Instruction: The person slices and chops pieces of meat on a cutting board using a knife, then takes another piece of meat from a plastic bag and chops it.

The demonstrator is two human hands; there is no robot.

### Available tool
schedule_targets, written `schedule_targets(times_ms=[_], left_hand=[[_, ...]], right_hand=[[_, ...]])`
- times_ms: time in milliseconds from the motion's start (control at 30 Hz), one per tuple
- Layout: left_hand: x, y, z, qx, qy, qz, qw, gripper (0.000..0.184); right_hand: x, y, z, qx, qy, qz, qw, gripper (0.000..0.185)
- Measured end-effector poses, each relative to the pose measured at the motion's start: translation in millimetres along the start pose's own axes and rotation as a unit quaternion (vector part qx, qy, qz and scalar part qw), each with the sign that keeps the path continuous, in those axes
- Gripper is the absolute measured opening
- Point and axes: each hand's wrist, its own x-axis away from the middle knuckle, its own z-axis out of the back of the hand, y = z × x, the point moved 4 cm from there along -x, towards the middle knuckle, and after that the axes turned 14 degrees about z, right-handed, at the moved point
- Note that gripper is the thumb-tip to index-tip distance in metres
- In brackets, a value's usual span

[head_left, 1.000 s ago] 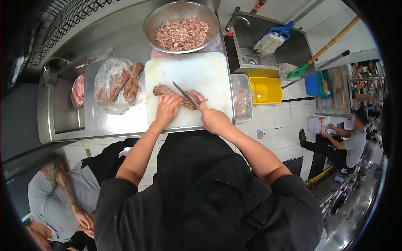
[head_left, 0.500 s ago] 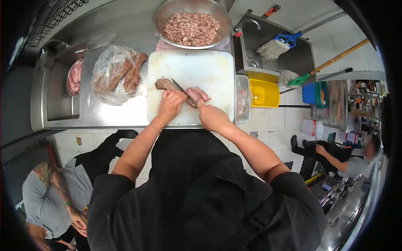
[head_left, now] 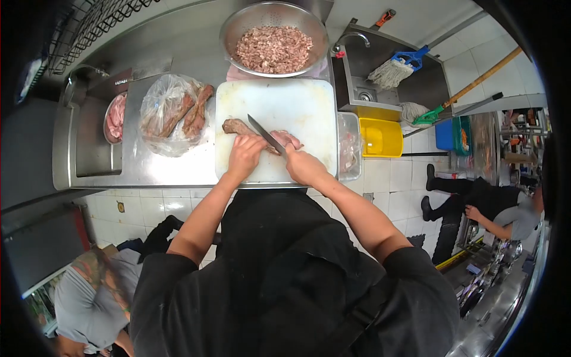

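I see the right hand [head_left: 306, 168] with its fingers clenched around the handle of a knife [head_left: 262, 131], the blade angled forward and to the left. The fingers of the left hand [head_left: 244, 158] are bent over a piece of meat [head_left: 236, 126], holding it down. The blade lies across the meat just beside those fingertips; how deep the edge sits, I cannot tell. One end of the meat is brown, the other pinker.

Meat and hands are over the near half of a white cutting board [head_left: 276, 101] on a steel counter [head_left: 172, 174]. Just beyond the board I find a perforated steel bowl [head_left: 270, 16] heaped with chopped meat [head_left: 273, 50]. To the left, a clear plastic bag [head_left: 157, 98] holds long, reddish-brown pieces; to the right, beside the board, is a clear container [head_left: 350, 128], then a yellow bin [head_left: 380, 138]. Farther out, I see one person in grey [head_left: 95, 303] at lower left, another person in black and grey [head_left: 499, 205] at far right.
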Motion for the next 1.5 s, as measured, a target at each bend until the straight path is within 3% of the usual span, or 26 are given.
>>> schedule_targets(times_ms=[67, 200, 333, 900, 1000, 1067, 1200, 1333, 1500], left_hand=[[1.1, -8.1, 8.9, 0.03, 0.013, 0.03, 0.999, 0.024], [-19.6, -17.0, 35.9, -0.066, 0.006, 0.072, 0.995, 0.023], [-23.7, -29.0, 25.7, -0.037, -0.107, 0.061, 0.992, 0.02], [-0.3, -7.9, 4.3, -0.073, -0.059, 0.051, 0.994, 0.02], [3.5, -12.0, -1.9, -0.061, -0.059, 0.058, 0.995, 0.02], [2.0, -11.0, -2.6, -0.059, -0.051, 0.057, 0.995, 0.019], [3.0, -8.5, 7.8, -0.036, -0.08, 0.069, 0.994, 0.017], [-2.2, -14.4, 9.7, -0.019, -0.061, 0.072, 0.995, 0.015], [-2.3, -13.9, 6.6, -0.019, -0.052, 0.071, 0.996, 0.015]], right_hand=[[16.6, 2.1, 2.0, -0.016, -0.022, -0.017, 0.999, 0.032], [30.7, -2.3, 6.9, -0.02, -0.012, -0.026, 0.999, 0.03], [35.1, -13.1, 19.1, -0.002, -0.008, -0.027, 1.0, 0.027], [48.0, -52.0, 47.5, 0.039, -0.122, -0.052, 0.99, 0.028], [30.8, -39.4, 21.6, 0.03, -0.091, -0.036, 0.995, 0.027], [-0.5, -24.9, -5.1, 0.024, -0.014, -0.024, 0.999, 0.026], [-9.2, -18.3, -3.3, 0.001, 0.007, -0.023, 1.0, 0.024], [13.6, -35.2, 31.5, 0.032, -0.019, -0.03, 0.999, 0.023], [41.0, -56.8, 48.8, 0.029, -0.131, -0.053, 0.989, 0.03]])
